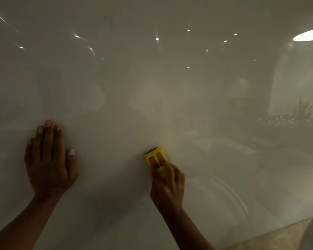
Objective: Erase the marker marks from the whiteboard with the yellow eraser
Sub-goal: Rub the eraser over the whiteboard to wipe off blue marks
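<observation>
Head view, 1 frame.

Item 1: whiteboard. Glossy pale surface filling nearly the whole picture. It carries reflections of small ceiling lights across the upper part, 1 large bright oval at the upper right edge, and dim shapes of a room, with what looks like a plant, at the right. A faint curved dark trace shows near the top centre; whether it is marker or reflection cannot be told. No other marker marks can be made out in the dim, hazy light. The board's lower edge runs diagonally across the lower right corner.

Item 2: left hand. Laid flat on the board, lower left of centre. 4 fingers straight and close together, pointing up; thumb spread to the right. Palm side against the surface, holding nothing. Bare forearm enters from the lower left corner.

Item 3: yellow eraser. Small block with a yellow ribbed plastic back and a dark pad showing along its upper left edge. Pressed pad-side against the board, just below the middle of the picture, well apart from the left hand. A faint yellowish blur rises above and to the right of it.

Item 4: right hand. Directly below the eraser, fingers reaching up over its lower half and gripping it. Fingertips are motion-blurred, so their exact placement cannot be told. Bare forearm enters from the bottom centre.
</observation>
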Demonstrator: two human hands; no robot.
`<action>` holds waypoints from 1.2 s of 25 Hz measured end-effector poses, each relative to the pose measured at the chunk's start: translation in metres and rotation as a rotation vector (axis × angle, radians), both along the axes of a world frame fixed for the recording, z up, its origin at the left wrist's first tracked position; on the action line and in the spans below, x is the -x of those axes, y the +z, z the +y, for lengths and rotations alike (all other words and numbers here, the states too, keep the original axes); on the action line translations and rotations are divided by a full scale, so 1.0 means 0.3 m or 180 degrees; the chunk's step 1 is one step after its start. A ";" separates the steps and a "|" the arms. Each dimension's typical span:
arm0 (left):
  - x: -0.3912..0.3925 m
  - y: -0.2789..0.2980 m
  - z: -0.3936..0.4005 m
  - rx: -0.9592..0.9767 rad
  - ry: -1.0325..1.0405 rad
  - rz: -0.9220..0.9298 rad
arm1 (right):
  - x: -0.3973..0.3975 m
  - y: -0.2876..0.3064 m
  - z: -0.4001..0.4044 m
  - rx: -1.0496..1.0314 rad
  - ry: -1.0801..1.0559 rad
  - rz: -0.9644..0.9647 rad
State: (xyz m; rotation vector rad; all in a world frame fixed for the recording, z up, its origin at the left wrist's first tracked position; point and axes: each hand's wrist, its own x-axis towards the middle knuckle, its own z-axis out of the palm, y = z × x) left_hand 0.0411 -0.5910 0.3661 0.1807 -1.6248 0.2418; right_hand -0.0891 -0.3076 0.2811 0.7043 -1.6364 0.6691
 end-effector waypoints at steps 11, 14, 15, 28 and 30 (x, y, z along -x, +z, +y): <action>-0.001 -0.011 -0.010 -0.0034 -0.0104 -0.0115 | 0.031 -0.089 0.073 -0.1431 0.0021 0.0651; 0.000 -0.012 -0.023 -0.0086 -0.0182 -0.0202 | 0.070 -0.037 0.154 -0.1265 -0.0128 0.0671; 0.002 -0.012 -0.023 -0.0124 -0.0174 -0.0201 | 0.081 -0.013 0.170 -0.0709 -0.0194 0.0317; -0.001 -0.014 -0.014 0.0089 0.0075 0.0017 | -0.021 0.243 -0.052 0.0091 -0.0172 0.0088; -0.003 -0.012 -0.017 0.0105 0.0059 0.0009 | -0.027 0.243 -0.068 -0.1023 -0.0097 0.0899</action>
